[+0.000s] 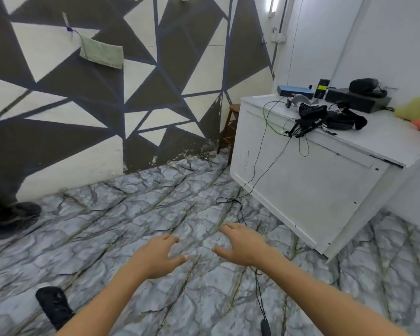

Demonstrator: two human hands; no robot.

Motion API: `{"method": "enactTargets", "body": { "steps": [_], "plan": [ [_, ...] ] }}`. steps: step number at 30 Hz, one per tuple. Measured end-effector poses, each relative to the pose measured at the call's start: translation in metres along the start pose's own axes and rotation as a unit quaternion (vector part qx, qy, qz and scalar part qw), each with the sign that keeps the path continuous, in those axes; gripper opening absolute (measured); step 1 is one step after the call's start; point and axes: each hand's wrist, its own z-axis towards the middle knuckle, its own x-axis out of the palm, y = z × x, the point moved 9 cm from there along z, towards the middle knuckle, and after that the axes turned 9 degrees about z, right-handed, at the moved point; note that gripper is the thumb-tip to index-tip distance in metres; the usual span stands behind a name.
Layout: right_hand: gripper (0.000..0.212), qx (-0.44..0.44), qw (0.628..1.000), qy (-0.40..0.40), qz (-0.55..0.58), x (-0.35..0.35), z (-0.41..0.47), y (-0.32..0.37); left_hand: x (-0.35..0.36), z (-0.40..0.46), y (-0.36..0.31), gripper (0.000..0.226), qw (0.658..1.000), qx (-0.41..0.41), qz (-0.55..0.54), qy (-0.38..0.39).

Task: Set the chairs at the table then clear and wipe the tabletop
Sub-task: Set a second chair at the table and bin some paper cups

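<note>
Left grip (159,254): fingers spread and relaxed, holding nothing. Right grip (240,243): the same, held out over the marbled floor (131,226) just beside the left.

Worktop (378,139), white cabinet at right: cluttered with black straps and cables (325,117), blue box (295,90), black boxes, yellow bag (417,107).

Wooden stool (230,127): at the worktop's far left corner, against the patterned wall.

Green cloth (102,53): hung on that wall.

Risk: a thin cable (252,170) trails off the worktop's front edge across the floor; a foot or stool leg snagging it would probably drag gear down.
</note>
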Motion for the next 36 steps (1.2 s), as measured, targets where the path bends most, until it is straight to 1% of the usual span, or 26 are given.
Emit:
{"method": "enactTargets", "body": {
  "steps": [5, 11, 13, 15, 16, 18, 22, 26, 28, 31, 36],
  "plan": [
    [0.066, -0.066, 0.998, 0.013, -0.001, -0.006, 0.076, -0.006, -0.011, 0.034, 0.030, 0.092, 0.998, -0.065, -0.022, 0.004],
    [0.067, -0.136, 0.989, 0.065, -0.002, -0.011, 0.165, -0.016, -0.027, 0.082, 0.051, 0.076, 0.989, -0.143, -0.038, -0.012],
    [0.068, -0.162, 0.983, 0.083, -0.006, -0.010, 0.188, -0.017, -0.027, 0.091, 0.056, 0.080, 0.985, -0.169, -0.046, 0.003],
    [0.067, -0.196, 0.976, 0.092, -0.007, -0.009, 0.207, -0.011, -0.027, 0.095, 0.065, 0.095, 0.978, -0.198, -0.065, 0.012],
    [0.067, -0.210, 0.973, 0.094, -0.007, -0.009, 0.217, -0.006, -0.026, 0.096, 0.071, 0.097, 0.975, -0.212, -0.073, 0.012],
    [0.067, -0.236, 0.966, 0.105, -0.006, -0.008, 0.233, 0.005, -0.024, 0.096, 0.084, 0.090, 0.968, -0.236, -0.082, 0.012],
    [0.064, -0.299, 0.947, 0.118, -0.011, -0.002, 0.261, 0.040, -0.022, 0.091, 0.111, 0.079, 0.957, -0.275, -0.093, -0.005],
    [0.065, -0.345, 0.926, 0.150, -0.016, 0.014, 0.295, 0.086, -0.012, 0.078, 0.149, 0.088, 0.937, -0.329, -0.120, -0.010],
    [0.066, -0.369, 0.914, 0.164, -0.021, 0.026, 0.313, 0.113, -0.005, 0.072, 0.175, 0.087, 0.924, -0.360, -0.130, -0.013],
    [0.066, -0.401, 0.897, 0.177, -0.045, 0.051, 0.342, 0.157, 0.005, 0.063, 0.218, 0.080, 0.905, -0.394, -0.157, -0.037],
    [0.066, -0.443, 0.865, 0.225, -0.074, 0.102, 0.382, 0.229, 0.035, 0.041, 0.280, 0.078, 0.860, -0.463, -0.209, -0.051]
  ]
}}
